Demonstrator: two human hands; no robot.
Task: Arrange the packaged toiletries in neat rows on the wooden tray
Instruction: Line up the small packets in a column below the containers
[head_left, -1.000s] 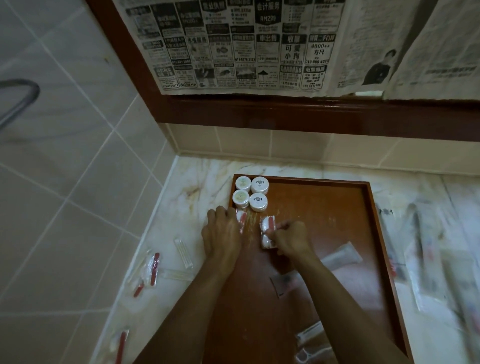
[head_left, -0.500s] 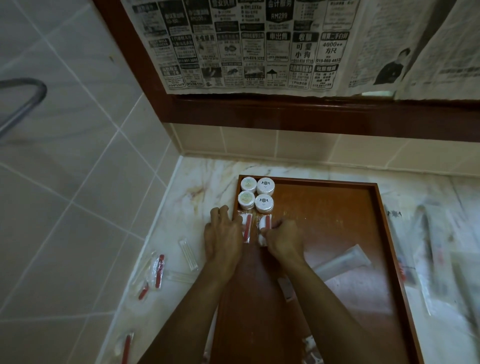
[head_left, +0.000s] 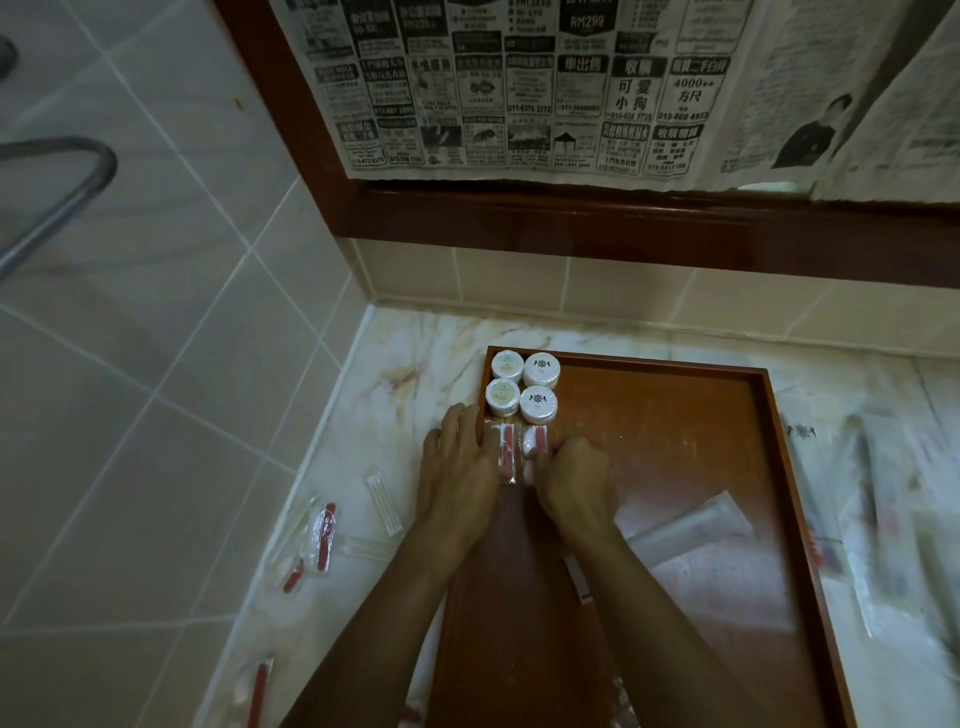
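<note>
Both hands press 2 red-striped packets side by side below 4 round white tubs (head_left: 524, 387) on the wooden tray (head_left: 675, 410); left hand (head_left: 460, 475) lies flat beside the left packet (head_left: 505, 451); right hand (head_left: 574, 480) pinches the right packet (head_left: 536, 448); a clear tube (head_left: 691, 530) lies nearby.

**Surfaces and finishes on the counter**

I see a wooden tray (head_left: 769, 467) with a reddish, polished finish that throws back soft glare toward the right of the frame. The counter (head_left: 415, 353) beneath it reads as glossy marble, pale with rusty veins. Four small round tubs (head_left: 523, 387) at the tray's upper left corner look like smooth white plastic. The packets (head_left: 511, 452) under my fingers are clear, shiny film, as is the tube wrapper (head_left: 691, 530). Wall tiles (head_left: 130, 312) at left look smooth and satin. The newsprint (head_left: 519, 83) at top is matt paper. The bar (head_left: 57, 202) at upper left looks like dull metal.
</note>
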